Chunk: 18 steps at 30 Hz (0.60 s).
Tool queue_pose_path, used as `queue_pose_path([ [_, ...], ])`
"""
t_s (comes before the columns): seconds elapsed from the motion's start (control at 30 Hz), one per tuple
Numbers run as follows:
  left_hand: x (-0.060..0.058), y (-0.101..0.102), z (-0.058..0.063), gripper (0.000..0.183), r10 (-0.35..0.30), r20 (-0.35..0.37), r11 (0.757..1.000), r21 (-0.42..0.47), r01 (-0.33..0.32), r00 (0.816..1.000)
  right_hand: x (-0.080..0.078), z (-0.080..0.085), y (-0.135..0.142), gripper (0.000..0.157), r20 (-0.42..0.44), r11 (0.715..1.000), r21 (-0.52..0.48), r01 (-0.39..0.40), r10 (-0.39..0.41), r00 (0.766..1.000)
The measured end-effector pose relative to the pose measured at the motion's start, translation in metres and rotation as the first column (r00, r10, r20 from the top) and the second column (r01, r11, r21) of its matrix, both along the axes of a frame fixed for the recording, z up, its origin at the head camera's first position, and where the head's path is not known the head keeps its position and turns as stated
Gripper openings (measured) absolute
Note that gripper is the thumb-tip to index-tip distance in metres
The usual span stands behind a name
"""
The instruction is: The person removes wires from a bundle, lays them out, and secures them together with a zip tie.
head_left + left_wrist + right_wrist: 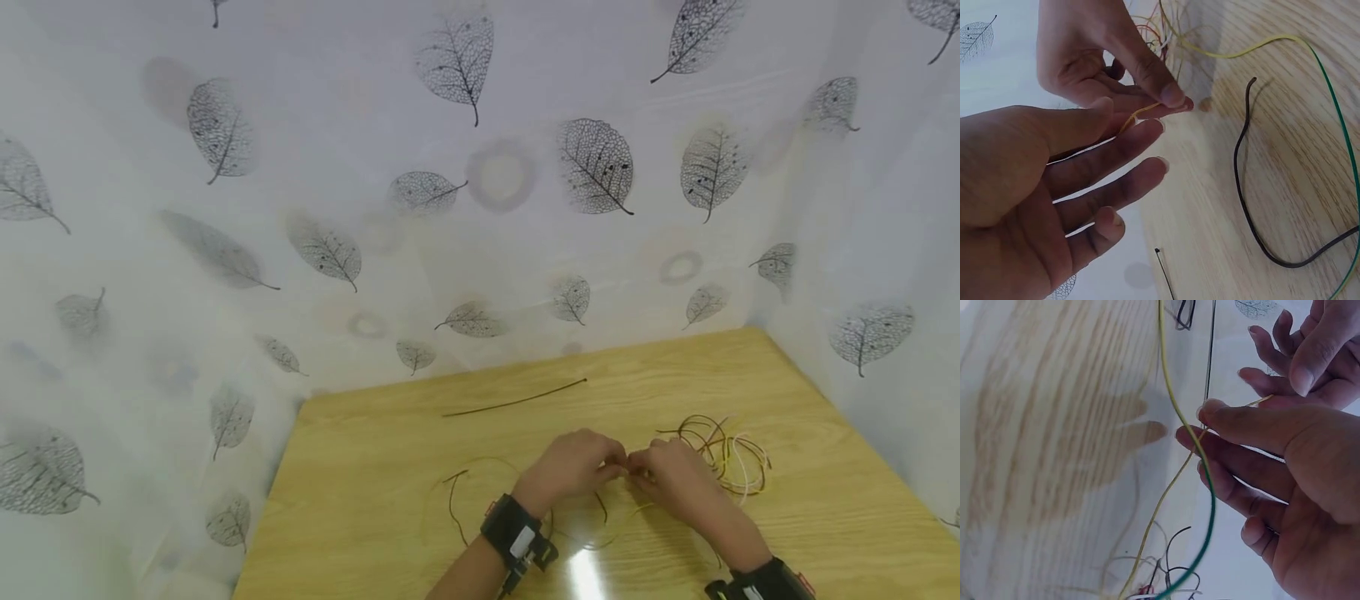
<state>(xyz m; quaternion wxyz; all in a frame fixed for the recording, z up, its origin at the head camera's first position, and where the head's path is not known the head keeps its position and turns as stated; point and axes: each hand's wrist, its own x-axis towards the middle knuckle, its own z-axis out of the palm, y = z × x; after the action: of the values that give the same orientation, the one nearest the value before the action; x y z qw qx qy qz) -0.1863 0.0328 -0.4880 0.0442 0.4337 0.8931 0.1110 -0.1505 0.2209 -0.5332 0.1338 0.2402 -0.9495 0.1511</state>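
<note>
My left hand (573,467) and right hand (678,475) meet over the table, fingertips almost touching. A thin orange-yellow wire (1146,109) spans the small gap between them. In the right wrist view, the right hand (1272,462) pinches this wire (1163,497) between thumb and index finger, and its long part trails down toward a bundle. The left hand (1041,181) pinches the wire near its end between thumb and index finger, its other fingers loosely extended. A yellow-green wire (1211,506) passes close to the right fingertips; whether they touch is unclear.
A tangled bundle of coloured wires (738,458) lies right of the hands. A dark wire (1238,169) curves across the wooden table (360,467). Toward the back lies a thin black strip (517,400) with a small knob at one end. Leaf-printed sheeting (337,167) surrounds the table.
</note>
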Motion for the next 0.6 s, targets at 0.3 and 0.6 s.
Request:
queue_pose_path([
  [0.3,0.0,-0.005,-0.002,0.006,0.098,-0.133,0.994,0.051,-0.092,0.986,-0.002,0.014,-0.003,0.013,-0.107,0.999,-0.012,-0.04,0.038,0.994],
  [0.6,-0.008,-0.043,-0.001,0.012,0.29,-0.172,0.954,0.126,-0.27,0.942,-0.007,0.025,0.019,0.017,-0.271,1.0,0.021,0.007,-0.001,0.963],
])
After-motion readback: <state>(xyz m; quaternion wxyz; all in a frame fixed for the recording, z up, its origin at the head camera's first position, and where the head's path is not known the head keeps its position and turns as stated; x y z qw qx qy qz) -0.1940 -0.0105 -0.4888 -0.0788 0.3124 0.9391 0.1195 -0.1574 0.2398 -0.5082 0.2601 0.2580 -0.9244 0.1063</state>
